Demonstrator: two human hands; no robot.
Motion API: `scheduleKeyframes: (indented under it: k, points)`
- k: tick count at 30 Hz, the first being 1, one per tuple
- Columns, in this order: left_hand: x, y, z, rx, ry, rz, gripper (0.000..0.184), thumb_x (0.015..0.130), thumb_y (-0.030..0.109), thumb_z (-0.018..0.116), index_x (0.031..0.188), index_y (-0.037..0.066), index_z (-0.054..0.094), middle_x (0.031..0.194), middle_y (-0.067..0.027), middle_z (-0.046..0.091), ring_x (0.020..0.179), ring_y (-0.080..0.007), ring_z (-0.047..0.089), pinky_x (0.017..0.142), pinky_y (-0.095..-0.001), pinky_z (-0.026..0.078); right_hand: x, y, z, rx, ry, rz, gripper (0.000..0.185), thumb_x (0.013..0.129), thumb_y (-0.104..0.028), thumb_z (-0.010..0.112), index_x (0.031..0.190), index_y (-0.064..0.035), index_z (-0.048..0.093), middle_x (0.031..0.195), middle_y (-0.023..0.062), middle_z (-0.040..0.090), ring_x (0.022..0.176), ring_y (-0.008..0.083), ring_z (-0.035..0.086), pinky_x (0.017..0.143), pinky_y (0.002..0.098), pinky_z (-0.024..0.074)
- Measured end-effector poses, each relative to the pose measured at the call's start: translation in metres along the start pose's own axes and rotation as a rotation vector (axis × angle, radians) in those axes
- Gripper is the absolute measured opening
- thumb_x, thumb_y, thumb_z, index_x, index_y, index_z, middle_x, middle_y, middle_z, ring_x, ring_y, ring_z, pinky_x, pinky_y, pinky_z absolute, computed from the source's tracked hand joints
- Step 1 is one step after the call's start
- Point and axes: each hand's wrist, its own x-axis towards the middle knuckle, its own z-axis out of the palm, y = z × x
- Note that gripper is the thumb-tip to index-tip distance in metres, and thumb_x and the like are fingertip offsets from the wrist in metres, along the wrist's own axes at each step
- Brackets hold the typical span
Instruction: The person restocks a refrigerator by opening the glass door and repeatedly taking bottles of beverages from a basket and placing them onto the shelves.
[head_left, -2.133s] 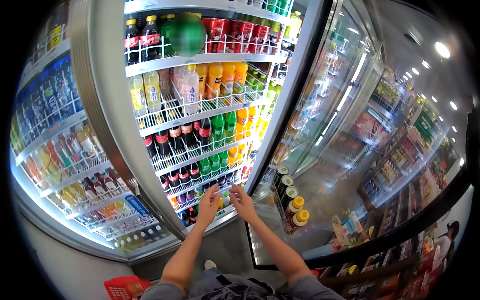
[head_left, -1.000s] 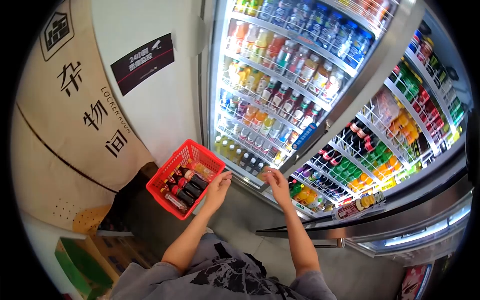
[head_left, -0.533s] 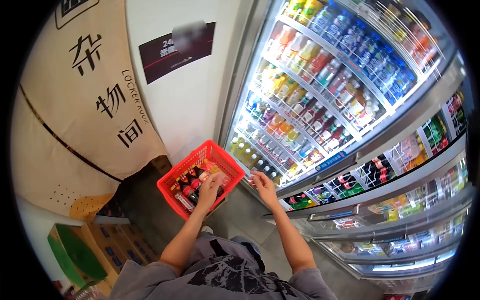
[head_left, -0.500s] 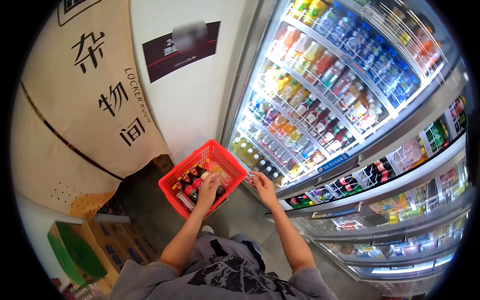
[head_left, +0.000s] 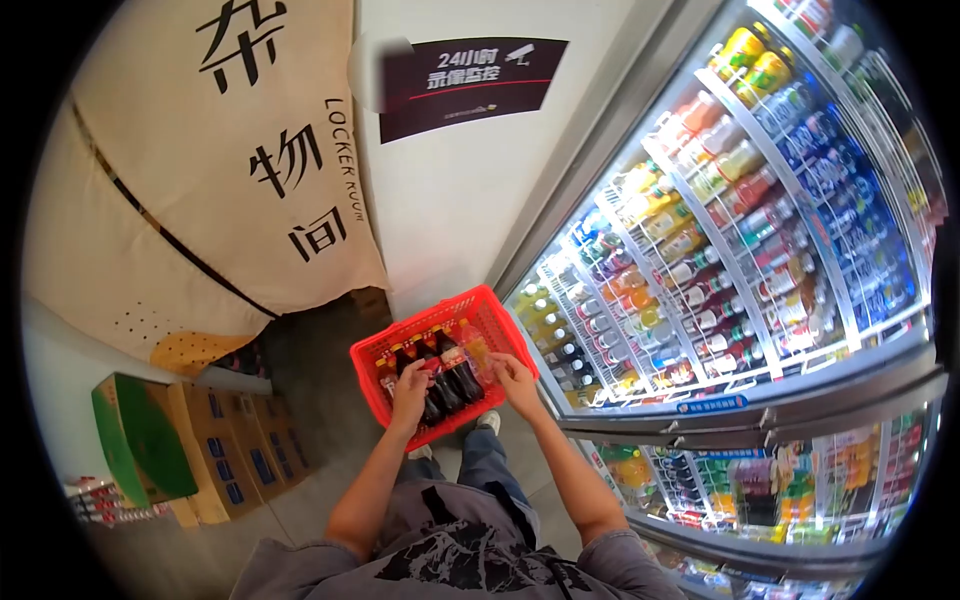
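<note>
A red plastic basket (head_left: 370, 392) stands before me with several dark cola bottles (head_left: 456, 384) lying side by side in it. A clear bottle with an orange cap (head_left: 476, 350) lies along the basket's right side. My left hand (head_left: 408, 398) is over the left part of the basket, its fingertips closed together near the bottle necks; what they grip, if anything, is too small to make out. Bent but apart, the fingers of my right hand (head_left: 516, 384) reach over the right rim beside the clear bottle. Contact with that bottle is unclear.
Lit drink fridges (head_left: 690, 250) with several shelves of bottles line the right. A cloth curtain (head_left: 220, 200) hangs at the left, above stacked cardboard boxes (head_left: 235, 450). A dark sign (head_left: 470, 85) is on the white wall. My feet stand on grey floor tiles behind the basket.
The camera view has turned, and the fridges appear shifted right. My right hand has moved from outside the basket to over its right rim. My left hand has shifted toward the basket's left part.
</note>
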Motion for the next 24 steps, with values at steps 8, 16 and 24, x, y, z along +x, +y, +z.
scheduleKeyframes:
  k: [8, 16, 24]
  points:
    - [0.037, -0.069, 0.041, -0.003, 0.066, -0.219, 0.043, 0.100, 0.016, 0.050, 0.141, 0.005, 0.044, 0.125, -0.0102, 0.060, 0.107, -0.0178, 0.060, 0.090, -0.0300, 0.047, 0.062, 0.071, -0.007, -0.179, -0.088, 0.175, 0.030, 0.095, -0.015, 0.060, 0.122, -0.0019, 0.059, 0.100, 0.0080, 0.069, 0.091, 0.0137, 0.065, 0.077, 0.0278, 0.0529]
    - [0.070, -0.166, 0.073, -0.125, 0.217, -0.440, 0.052, 0.095, 0.011, 0.052, 0.145, 0.005, 0.040, 0.134, -0.0114, 0.054, 0.118, -0.0184, 0.053, 0.095, -0.0296, 0.043, 0.108, 0.186, -0.007, -0.545, -0.235, 0.148, 0.049, 0.086, -0.015, 0.068, 0.130, -0.0018, 0.051, 0.107, 0.0150, 0.067, 0.094, 0.0192, 0.067, 0.078, 0.0330, 0.0542]
    - [0.071, -0.179, 0.089, -0.165, 0.241, -0.462, 0.053, 0.092, 0.003, 0.046, 0.145, 0.002, 0.038, 0.136, -0.0113, 0.052, 0.120, -0.0212, 0.050, 0.096, -0.0295, 0.041, 0.117, 0.229, 0.008, -0.773, -0.274, 0.161, 0.091, 0.069, -0.046, 0.082, 0.134, 0.0023, 0.041, 0.117, 0.0260, 0.059, 0.110, 0.0426, 0.057, 0.093, 0.0436, 0.0473]
